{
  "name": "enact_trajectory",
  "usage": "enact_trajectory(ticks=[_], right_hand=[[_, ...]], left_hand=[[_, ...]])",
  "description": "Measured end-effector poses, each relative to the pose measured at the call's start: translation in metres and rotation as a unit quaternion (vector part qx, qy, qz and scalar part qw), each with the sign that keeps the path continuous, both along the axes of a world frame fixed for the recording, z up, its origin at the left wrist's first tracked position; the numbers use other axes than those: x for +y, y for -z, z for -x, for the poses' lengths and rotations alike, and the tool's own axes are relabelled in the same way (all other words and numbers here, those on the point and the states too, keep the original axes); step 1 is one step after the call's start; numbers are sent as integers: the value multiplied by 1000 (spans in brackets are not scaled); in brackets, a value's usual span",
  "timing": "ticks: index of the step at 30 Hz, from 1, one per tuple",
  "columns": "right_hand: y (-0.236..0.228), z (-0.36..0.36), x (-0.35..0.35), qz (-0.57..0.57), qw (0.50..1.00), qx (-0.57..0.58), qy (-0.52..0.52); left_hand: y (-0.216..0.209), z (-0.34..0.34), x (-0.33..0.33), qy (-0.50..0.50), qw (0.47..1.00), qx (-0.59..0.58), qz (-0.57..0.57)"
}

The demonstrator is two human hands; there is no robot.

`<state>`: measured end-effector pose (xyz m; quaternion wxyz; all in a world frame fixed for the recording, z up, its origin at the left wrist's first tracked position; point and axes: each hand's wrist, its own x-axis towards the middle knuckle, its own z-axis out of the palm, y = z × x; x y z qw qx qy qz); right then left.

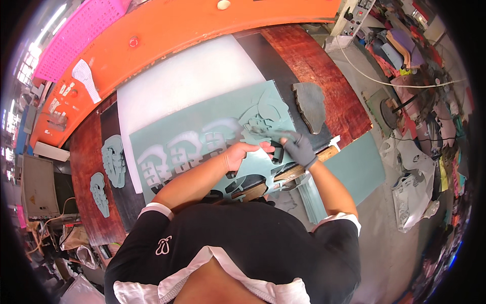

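Note:
A pale green sheet [167,129] with rows of cut-out openings lies across the work table, its near end reaching my body. My bare left hand [245,153] is closed on the sheet's cut webbing, thumb uppermost. My right hand [298,148], in a dark grey glove with bare fingertips showing, is just to the right. Its outstretched fingers are smeared by motion over loose cut pieces [263,115] at the sheet's far right corner. Whether those fingers grip a piece cannot be made out.
A white board [187,71] lies under the sheet. Stacked green cut pieces [114,159] sit at the left. A dark, thick-edged shaped block [309,107] rests at the right. An orange machine beam [172,30] spans the far side. More green sheets [357,167] are beyond the table's right edge.

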<state>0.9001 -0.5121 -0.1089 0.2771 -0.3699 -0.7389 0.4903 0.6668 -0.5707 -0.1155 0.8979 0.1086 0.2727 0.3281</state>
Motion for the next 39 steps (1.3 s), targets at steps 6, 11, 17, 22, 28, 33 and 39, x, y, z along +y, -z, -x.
enact_trajectory(ticks=[6,11,17,22,28,33,39], right_hand=[[-31,41,87,65,977,45,199],[-93,88,187,-44,951,72,298],[-189,82,240,-90,954,124,257],[-216,95,203,-66,972,136,179],[-222,110,142,-71,983,140,98],[-248,129,91,-15,968,249,36],[-255,154,41,27,964,262,-31]], left_hand=[[-33,37,-20,-100,621,676,-383],[-5,72,3,51,380,808,-447],[23,87,-1,55,361,809,-461],[23,91,-3,-17,420,776,-471],[-19,105,11,-260,659,571,-415],[-62,103,8,-278,868,330,-245],[-88,88,-6,-210,941,4,-266]])
